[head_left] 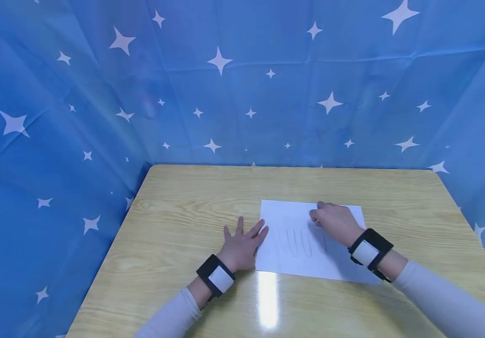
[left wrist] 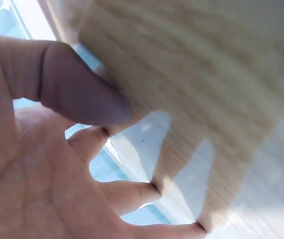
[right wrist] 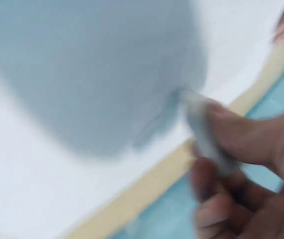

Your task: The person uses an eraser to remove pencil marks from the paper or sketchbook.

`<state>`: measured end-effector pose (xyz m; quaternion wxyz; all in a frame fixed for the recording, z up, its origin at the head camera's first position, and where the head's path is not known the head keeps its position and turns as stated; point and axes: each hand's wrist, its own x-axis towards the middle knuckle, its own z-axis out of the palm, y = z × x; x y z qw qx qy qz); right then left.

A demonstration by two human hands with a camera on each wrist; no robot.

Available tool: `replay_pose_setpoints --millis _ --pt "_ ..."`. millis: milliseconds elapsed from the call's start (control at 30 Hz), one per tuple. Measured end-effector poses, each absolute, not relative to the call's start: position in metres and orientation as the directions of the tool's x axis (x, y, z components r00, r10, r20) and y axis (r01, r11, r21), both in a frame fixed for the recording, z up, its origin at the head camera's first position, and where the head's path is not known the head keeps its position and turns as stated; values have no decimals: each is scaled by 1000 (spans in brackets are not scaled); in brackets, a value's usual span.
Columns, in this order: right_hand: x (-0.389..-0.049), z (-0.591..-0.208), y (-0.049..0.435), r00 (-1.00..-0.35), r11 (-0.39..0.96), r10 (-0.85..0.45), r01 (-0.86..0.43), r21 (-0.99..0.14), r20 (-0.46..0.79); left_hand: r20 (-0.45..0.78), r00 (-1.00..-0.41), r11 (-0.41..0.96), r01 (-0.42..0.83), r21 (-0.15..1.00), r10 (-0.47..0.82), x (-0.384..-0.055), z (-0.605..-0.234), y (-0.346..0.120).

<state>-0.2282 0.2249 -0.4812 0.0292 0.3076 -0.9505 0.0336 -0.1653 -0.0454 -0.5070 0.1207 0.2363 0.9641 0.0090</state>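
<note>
A white sheet of paper (head_left: 284, 216) lies on the wooden table, with several thin, dark curved strokes (head_left: 295, 243) drawn across its middle. My left hand (head_left: 241, 251) rests with spread fingers at the sheet's left edge; its rightmost fingertips touch the paper, the others the wood. Over the upper right of the sheet, my right hand (head_left: 337, 223) pinches a short whitish eraser (right wrist: 204, 132) between thumb and fingers. The eraser is blurred in the right wrist view, its tip down near the paper beside a dark mark. In the head view the fingers hide it.
The pale wooden table (head_left: 175, 211) has its far edge close to a blue curtain (head_left: 242, 94) with white stars, which also hangs on both sides. Each wrist wears a black strap (head_left: 371, 246) with a white box. A bright light reflection lies below the sheet.
</note>
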Motion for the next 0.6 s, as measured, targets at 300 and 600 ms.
replay_pose_setpoints --millis 300,600 --pt "-229 -505 170 -604 632 -772 -762 140 198 -233 -856 887 451 96 461 -166 -511 -39" --pt "-219 -492 256 -684 705 -708 -698 124 174 -237 -865 896 436 83 443 -165 -509 -47"
